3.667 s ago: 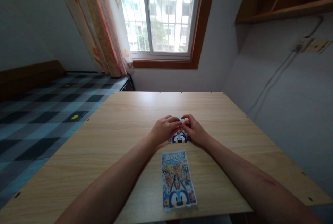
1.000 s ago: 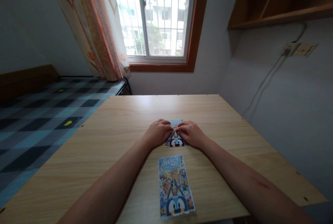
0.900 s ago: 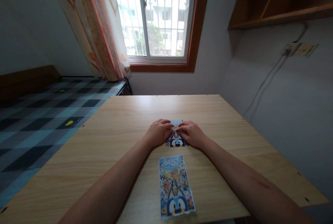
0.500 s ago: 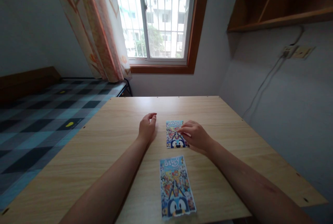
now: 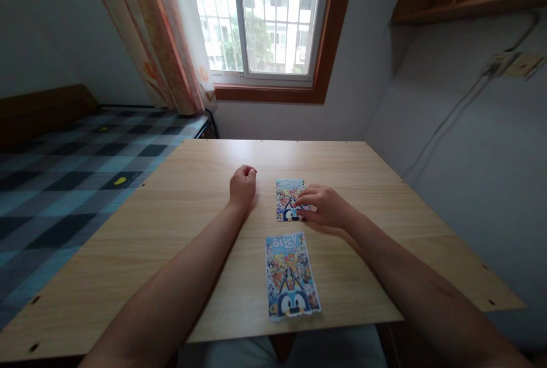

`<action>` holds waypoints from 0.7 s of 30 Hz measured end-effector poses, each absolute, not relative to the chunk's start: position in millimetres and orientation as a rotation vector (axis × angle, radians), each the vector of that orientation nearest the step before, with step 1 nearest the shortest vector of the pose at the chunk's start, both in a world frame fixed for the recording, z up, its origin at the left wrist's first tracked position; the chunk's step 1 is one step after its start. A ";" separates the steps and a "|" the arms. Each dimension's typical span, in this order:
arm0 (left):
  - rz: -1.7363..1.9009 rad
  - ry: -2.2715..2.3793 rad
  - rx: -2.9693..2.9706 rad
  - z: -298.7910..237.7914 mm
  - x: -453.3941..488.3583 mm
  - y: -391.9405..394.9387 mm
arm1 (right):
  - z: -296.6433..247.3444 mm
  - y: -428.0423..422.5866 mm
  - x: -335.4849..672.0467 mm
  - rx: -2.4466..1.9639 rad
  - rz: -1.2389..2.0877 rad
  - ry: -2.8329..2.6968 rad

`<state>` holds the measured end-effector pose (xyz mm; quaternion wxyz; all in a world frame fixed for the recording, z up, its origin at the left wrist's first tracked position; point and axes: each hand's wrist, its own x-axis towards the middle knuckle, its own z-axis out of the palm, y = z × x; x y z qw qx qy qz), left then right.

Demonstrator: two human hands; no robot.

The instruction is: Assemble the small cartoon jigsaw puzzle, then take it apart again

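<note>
A small colourful Bluey picture card [image 5: 287, 192] lies flat on the wooden table. Over its right side is my right hand [image 5: 325, 205], thumb and fingers apart, the fingertips at the card's lower part and hiding some of it. To the card's left, my left hand [image 5: 243, 184] rests on the table with its fingers curled in; nothing shows in it. Nearer to me lies a larger Bluey sheet or packet [image 5: 292, 277] with the same picture, its bottom edge ragged. Neither hand touches it.
The pale wooden table [image 5: 179, 254] has its front edge close to my lap [image 5: 333, 348]. A bed with a checked cover [image 5: 85, 157] stands on the left. Beyond are a curtain [image 5: 162, 37] and a barred window [image 5: 277, 20]; a cable [image 5: 444, 120] runs down the right wall.
The view has tipped downward, so the table's front edge and my lap now show. My left fingers have curled in further. My right hand stays over the small card, its fingertips slightly lower on it.
</note>
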<state>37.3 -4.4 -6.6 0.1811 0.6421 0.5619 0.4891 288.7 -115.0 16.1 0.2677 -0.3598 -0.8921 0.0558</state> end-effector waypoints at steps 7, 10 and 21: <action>1.384 1.588 1.779 -8.5 37.3 -1.9 | 13.9 -120.9 279.1 -0.920 0.312 -2.465; 1.384 1.577 1.775 -7.8 37.2 -1.8 | 10.2 -114.7 288.7 -0.963 0.295 -2.441; 1.319 1.580 1.810 -2.9 32.6 -0.4 | -5.7 -71.9 377.8 -1.859 0.044 -2.076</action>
